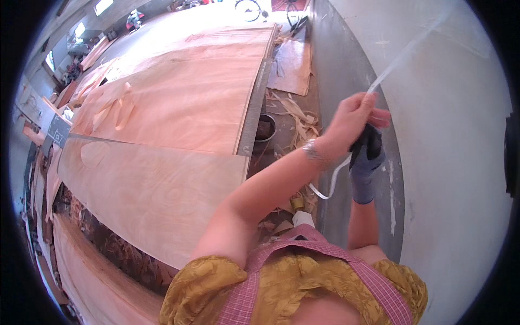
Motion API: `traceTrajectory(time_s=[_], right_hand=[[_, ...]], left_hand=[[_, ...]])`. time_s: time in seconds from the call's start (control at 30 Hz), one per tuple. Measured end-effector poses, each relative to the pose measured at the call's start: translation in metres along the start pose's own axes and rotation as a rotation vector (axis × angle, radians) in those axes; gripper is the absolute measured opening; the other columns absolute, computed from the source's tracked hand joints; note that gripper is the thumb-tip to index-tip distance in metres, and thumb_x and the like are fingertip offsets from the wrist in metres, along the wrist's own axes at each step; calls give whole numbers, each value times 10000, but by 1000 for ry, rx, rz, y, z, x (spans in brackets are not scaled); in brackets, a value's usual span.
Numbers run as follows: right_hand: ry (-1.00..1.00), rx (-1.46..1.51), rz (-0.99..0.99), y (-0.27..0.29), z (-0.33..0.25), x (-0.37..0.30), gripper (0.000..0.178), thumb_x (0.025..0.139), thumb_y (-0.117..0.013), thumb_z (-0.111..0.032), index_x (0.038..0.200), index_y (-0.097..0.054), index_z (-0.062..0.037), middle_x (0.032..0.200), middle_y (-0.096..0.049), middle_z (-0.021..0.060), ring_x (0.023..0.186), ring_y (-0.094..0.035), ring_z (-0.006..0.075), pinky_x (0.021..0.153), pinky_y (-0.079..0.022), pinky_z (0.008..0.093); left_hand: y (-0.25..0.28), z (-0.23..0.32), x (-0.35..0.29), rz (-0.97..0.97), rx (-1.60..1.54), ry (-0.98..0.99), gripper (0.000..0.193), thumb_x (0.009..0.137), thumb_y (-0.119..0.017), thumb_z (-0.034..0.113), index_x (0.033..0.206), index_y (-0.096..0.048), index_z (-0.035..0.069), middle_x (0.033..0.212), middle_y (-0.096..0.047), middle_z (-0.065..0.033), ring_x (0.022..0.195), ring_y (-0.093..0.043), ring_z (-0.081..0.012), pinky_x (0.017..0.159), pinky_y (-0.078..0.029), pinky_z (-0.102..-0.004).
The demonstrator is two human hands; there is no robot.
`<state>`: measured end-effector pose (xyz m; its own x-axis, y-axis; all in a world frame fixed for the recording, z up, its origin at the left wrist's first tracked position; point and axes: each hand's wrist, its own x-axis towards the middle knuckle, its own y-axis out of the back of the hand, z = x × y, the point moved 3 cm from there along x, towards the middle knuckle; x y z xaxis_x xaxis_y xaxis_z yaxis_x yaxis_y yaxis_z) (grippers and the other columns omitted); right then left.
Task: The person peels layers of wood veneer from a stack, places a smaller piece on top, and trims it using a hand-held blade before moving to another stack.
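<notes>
the left arm reaches across the body to the right, elbow bent. its bare left hand (353, 116) is up high, with a shiny silver band (311, 150) on the wrist. the right arm points up, and the right hand (368, 154), in a blue and black glove, is just under the left one.

the left hand pinches a white strip (385, 74). the right hand looks curled near the strip, but i cannot tell if it grips. the strip goes from the left hand up to the top right. white strip also hangs in a loop below the hands.

the hands are in front of a dark grey panel (346, 54), with a big pale wall (449, 179) to its right. on the left, the long edge of a wood pile (179, 97) runs away from the person. a thin lane of floor lies between the pile and the panel, with curly wood scraps (303, 122) on it.

i count two hands, one glove, one silver band and one round bowl (274, 130) beside the pile.
</notes>
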<state>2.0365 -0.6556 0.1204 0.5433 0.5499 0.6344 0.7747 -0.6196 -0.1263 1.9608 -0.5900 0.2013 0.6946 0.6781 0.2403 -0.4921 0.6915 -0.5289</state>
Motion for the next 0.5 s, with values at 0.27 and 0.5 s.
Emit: traceTrajectory(time_s=[0.27, 0.5], right_hand=[[-710, 325, -904, -67, 145, 9, 554, 904, -649, -85, 1416, -447, -29, 1047, -637, 6, 747, -565, 41, 632, -495, 219], [-831, 446, -1489, -121, 269, 9, 724, 868, -697, -107, 1496, -338, -78, 1176, -589, 25, 967, -530, 86, 825, -488, 255]], left_hand=[[219, -58, -27, 167, 306, 594, 338, 889, -718, 331, 991, -647, 17, 848, -657, -32, 716, -639, -89, 632, -531, -229], [297, -103, -17, 390, 183, 882, 262, 883, -726, 265, 893, -663, 12, 782, -673, -51, 729, -687, -131, 659, -576, -248]])
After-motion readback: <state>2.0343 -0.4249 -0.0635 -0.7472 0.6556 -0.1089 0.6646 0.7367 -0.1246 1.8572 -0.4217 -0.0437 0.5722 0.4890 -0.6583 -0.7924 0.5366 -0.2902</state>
